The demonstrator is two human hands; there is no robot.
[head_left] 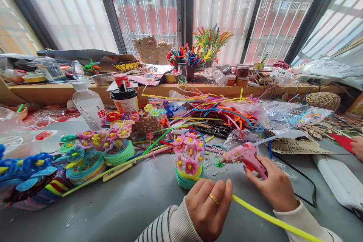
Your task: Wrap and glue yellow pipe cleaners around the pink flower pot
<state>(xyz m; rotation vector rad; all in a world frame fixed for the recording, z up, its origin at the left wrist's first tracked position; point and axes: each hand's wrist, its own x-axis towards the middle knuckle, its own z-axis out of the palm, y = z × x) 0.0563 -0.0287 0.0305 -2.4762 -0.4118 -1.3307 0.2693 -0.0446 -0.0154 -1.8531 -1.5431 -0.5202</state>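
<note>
My left hand (208, 204), with a ring on one finger, is closed on a yellow pipe cleaner (263, 213). One end of the pipe cleaner reaches the rim of a small green-wrapped pot (184, 179), and the other runs off to the lower right. Pink pipe-cleaner flowers (189, 153) with yellow centres fill this pot. In my right hand (273, 185) is the handle of a pink glue gun (241, 157), its nozzle pointing left toward the flowers. A glue stick (272, 139) juts from its back. My left fingertips hide part of the pot's side.
Several more flower pots (120, 153) line the left side. Loose pipe cleaners (215, 109) and scissors (222, 130) lie behind. A bottle (87, 106) and a lidded cup (124, 100) stand at back left. Another person's hand (357, 147) holds red material at right, near a black cable (313, 193).
</note>
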